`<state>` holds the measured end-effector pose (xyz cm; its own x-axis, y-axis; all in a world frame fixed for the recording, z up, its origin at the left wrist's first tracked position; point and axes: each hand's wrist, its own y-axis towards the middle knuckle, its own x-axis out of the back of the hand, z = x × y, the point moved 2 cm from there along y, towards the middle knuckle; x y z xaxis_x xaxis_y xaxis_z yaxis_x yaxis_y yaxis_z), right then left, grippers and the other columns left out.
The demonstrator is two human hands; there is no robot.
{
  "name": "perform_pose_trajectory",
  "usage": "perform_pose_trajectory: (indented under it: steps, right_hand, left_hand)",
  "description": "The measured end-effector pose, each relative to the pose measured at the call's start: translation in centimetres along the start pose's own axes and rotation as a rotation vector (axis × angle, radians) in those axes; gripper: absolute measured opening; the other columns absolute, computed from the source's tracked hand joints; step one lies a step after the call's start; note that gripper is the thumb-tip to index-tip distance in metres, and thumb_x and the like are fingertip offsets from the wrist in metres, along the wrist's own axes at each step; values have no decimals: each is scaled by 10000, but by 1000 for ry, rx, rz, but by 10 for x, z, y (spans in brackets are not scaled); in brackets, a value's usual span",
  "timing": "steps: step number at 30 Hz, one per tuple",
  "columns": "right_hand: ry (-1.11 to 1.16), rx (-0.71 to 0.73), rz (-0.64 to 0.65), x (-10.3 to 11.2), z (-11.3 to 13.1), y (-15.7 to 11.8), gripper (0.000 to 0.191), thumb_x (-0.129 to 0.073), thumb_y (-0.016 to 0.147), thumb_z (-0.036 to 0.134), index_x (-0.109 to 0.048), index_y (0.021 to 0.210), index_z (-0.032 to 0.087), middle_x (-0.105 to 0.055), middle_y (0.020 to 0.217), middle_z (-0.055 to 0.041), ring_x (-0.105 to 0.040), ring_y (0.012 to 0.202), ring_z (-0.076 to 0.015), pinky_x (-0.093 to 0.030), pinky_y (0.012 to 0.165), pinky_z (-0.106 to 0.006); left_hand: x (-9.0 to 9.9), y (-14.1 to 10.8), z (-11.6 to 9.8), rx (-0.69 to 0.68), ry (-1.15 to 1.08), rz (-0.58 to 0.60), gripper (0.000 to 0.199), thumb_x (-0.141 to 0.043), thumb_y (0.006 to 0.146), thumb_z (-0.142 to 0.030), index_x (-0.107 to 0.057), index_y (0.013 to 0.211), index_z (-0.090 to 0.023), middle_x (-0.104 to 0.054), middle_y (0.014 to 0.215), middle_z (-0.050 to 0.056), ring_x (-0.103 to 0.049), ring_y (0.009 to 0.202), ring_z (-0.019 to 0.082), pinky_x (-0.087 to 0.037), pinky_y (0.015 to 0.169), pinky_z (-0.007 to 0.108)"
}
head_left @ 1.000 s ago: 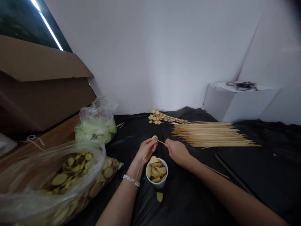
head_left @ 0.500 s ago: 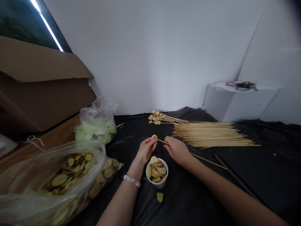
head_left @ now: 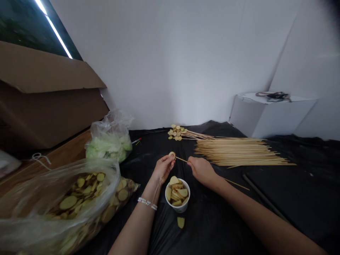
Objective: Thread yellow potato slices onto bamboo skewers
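My left hand (head_left: 164,168) pinches a round potato slice (head_left: 172,155) between thumb and fingers. From that slice a thin wooden skewer (head_left: 181,159) runs to the right into my closed right hand (head_left: 201,170), and its other end shows beyond my wrist. Whether the tip is inside the slice or just against it, I cannot tell. Below my hands stands a white paper cup (head_left: 179,208) filled with cut potato slices (head_left: 176,193). One loose potato piece (head_left: 181,222) lies on the black sheet in front of the cup.
Bare skewers (head_left: 239,152) lie in a wide pile at right; skewers with potato slices (head_left: 176,132) lie behind my hands. At left are an open plastic bag of potato slices (head_left: 68,203), a bag of pale green vegetable (head_left: 108,145) and a cardboard box (head_left: 53,113). A white box (head_left: 268,115) stands at back right.
Both hands have shifted slightly, the left one a little leftward. More of the skewer shows between them, and its far end has drawn in toward my right wrist.
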<state>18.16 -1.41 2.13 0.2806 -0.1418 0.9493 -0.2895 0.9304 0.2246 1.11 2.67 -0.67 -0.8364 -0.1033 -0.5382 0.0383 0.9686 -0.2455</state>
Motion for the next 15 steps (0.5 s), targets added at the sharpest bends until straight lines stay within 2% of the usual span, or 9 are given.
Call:
perform_pose_trajectory:
  steps: [8,15]
  right_hand:
    - [-50,8,-97,3,2,-4,199,-371,937,224,-565,905,193,-647,865,-37,-583,765,-144,-279,603,-259]
    - [-19,-2,39,1,4,-2,245,-331,960,268,-562,925,193,-669,833,-38,-612,739,-143,-275,580,-255]
  left_hand:
    - [-2,1,5,6,13,9,65,-721,705,-86,-687,759,-71,-668,682,58,-593,522,50,-489,490,97]
    - [-2,-1,4,18,29,13,89,-735,687,-81,-690,763,-69,-670,686,57,-593,524,49,-489,495,96]
